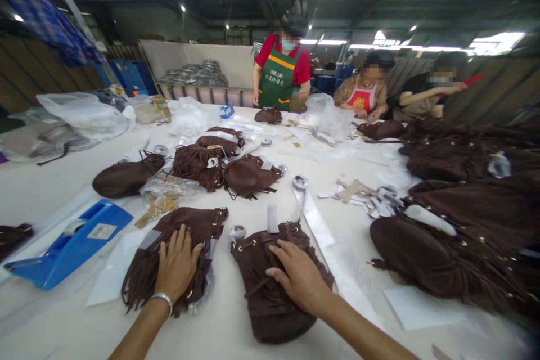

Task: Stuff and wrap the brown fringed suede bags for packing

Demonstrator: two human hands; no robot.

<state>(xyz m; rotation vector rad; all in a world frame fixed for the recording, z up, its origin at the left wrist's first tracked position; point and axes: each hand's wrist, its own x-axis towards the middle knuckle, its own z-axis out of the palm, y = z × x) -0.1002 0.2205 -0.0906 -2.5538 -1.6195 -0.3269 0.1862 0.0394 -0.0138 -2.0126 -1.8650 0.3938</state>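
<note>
Under my left hand [179,264] lies a dark brown fringed bag [194,218], with grey wrapping along its right side. The fingers of that hand are stretched flat over the fringe. My right hand [297,275] rests with spread fingers on a second brown fringed bag [276,323], whose rounded base points toward me. A white tag [272,218] sticks up at this bag's top edge, and a small wrapped roll [237,232] sits at its upper left corner. Neither hand grips anything.
A blue tape dispenser [80,242] stands at the left. Several brown bags [248,174] lie beyond my hands, and a large pile of bags [472,225] fills the right side. Paper scraps [367,197] and clear plastic bags [84,118] are scattered about. Co-workers [280,76] are across the table.
</note>
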